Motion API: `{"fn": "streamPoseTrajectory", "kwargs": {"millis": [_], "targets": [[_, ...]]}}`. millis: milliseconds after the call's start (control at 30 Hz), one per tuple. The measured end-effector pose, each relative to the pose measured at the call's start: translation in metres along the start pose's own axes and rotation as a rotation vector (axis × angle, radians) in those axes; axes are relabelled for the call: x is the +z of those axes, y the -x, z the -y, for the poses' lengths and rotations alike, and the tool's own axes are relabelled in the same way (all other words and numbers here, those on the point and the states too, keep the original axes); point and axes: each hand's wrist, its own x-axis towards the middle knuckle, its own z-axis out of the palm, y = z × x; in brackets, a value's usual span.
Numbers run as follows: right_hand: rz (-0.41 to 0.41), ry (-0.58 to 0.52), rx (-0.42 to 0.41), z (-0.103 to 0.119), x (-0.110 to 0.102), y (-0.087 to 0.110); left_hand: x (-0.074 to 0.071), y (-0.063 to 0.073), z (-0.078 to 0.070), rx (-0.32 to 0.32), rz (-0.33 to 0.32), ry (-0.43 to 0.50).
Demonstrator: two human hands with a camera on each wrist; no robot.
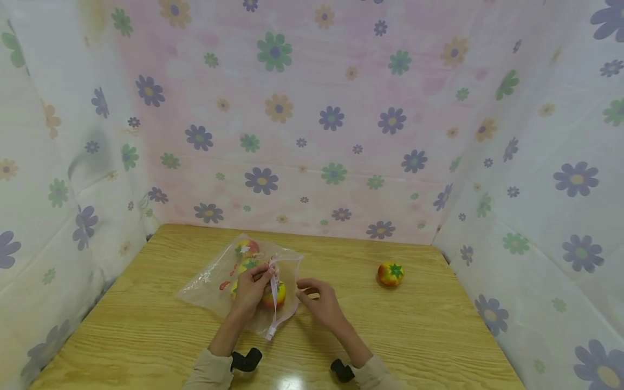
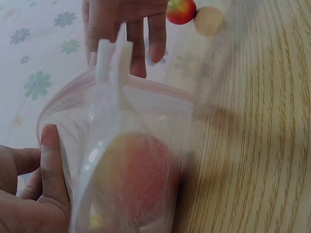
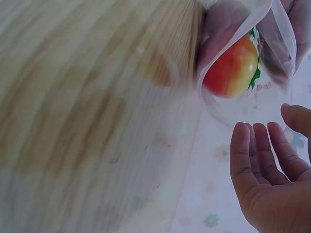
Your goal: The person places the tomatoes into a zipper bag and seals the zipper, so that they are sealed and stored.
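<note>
A clear slider zip bag (image 1: 209, 287) with pink edging lies on the table, its mouth spread toward the right. Inside it are several red and yellow tomato-like fruits with green leafy tops; one (image 3: 233, 68) sits just within the opening. My left hand (image 1: 252, 290) pinches the upper side of the bag's mouth between thumb and fingers. At the mouth's right edge is my right hand (image 1: 319, 303), its fingers loosely bent and nothing in them. In the right wrist view its fingertips (image 3: 240, 131) appear just off the rim. The white slider (image 1: 271, 331) hangs at the near corner.
Another red and yellow fruit (image 1: 390, 274) rests on the wooden table (image 1: 414, 330), to the right of my hands. Flower-printed cloth (image 1: 302, 135) encloses the table at the back and both sides.
</note>
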Motion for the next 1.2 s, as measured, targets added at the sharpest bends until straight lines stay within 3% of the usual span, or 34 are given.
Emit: {"fn": "streamPoseTrajectory", "kwargs": {"millis": [267, 500, 733, 1200], "targets": [[-0.058, -0.008, 0.041, -0.018, -0.017, 0.003, -0.001, 0.000, -0.001, 0.012, 0.001, -0.004], [-0.071, 0.070, 0.069, -0.032, -0.036, 0.004, -0.005, 0.001, 0.003, 0.095, 0.043, 0.034], [-0.067, 0.139, 0.159, -0.039, -0.054, 0.008, -0.003, 0.001, 0.001, 0.017, 0.026, 0.018], [-0.215, 0.213, 0.228, -0.053, -0.091, 0.008, -0.003, 0.000, 0.001, -0.003, 0.005, -0.017]]}}
